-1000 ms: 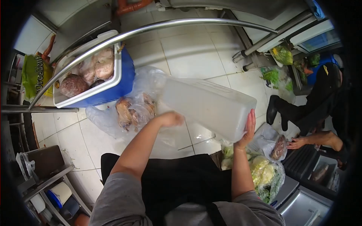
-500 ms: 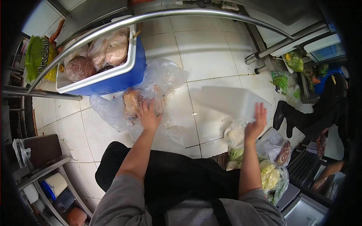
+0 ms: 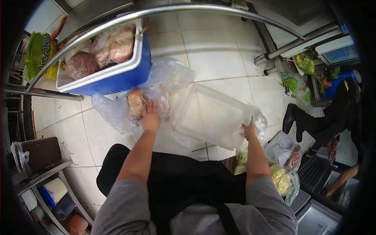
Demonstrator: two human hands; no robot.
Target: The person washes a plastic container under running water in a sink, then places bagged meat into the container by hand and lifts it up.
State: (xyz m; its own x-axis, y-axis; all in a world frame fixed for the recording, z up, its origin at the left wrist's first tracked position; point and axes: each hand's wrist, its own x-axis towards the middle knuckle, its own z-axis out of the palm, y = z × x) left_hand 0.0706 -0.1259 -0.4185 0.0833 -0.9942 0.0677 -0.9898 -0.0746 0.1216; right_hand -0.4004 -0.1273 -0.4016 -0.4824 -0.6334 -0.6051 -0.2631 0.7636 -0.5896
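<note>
A translucent plastic container (image 3: 213, 113) lies on the tiled floor in the middle, its rimmed side facing up. My right hand (image 3: 248, 131) grips its right end, fingers over the rim. My left hand (image 3: 150, 116) rests with fingers spread on the bagged brown meat (image 3: 137, 102), left of the container. Clear plastic bags (image 3: 168, 74) spread around that meat. Behind it stands a blue and white cooler (image 3: 113, 80) filled with wrapped meat, including a dark round piece (image 3: 82, 65).
A metal rail (image 3: 176, 8) arcs across the top. Bagged vegetables (image 3: 281, 178) lie at the lower right, near wrapped meat (image 3: 293, 157). A co-worker in black (image 3: 333, 111) is at the right. Shelves with containers (image 3: 56, 192) stand lower left.
The container has turned over and come down beside the meat bags. My left hand has moved left onto the meat. My right hand now grips the rim. The co-worker's arm has shifted downward.
</note>
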